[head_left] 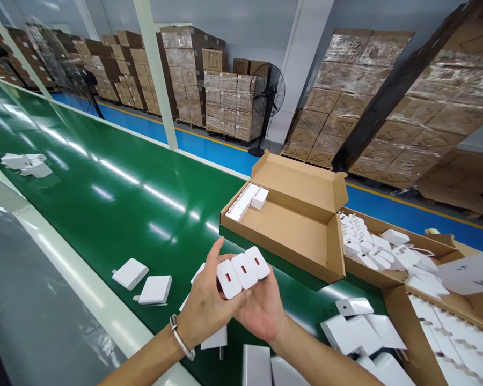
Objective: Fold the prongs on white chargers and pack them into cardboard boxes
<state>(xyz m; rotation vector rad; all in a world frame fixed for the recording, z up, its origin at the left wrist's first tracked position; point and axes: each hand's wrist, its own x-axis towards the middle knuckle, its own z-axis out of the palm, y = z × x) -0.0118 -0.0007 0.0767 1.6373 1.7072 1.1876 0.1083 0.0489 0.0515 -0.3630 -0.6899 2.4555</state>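
Observation:
Three white USB chargers (243,271) stand side by side between my two hands, their red USB ports facing up toward me. My left hand (203,305), with a silver bracelet at the wrist, grips them from the left, thumb and fingers closed round that end. From below and the right, my right hand (263,313) is closed around the others. Beyond the hands lies an open cardboard box (298,236), with a row of white chargers (241,202) along its left end. Loose chargers (155,289) rest on the green conveyor belt (137,230) to the left, and others are partly hidden beneath my left hand.
Several white chargers (356,332) are piled at the lower right. Beside them, more cardboard boxes (394,305) hold chargers. A small white heap (26,163) sits far left on the belt. Behind the belt stand a fan (268,92) and stacked cartons (229,102).

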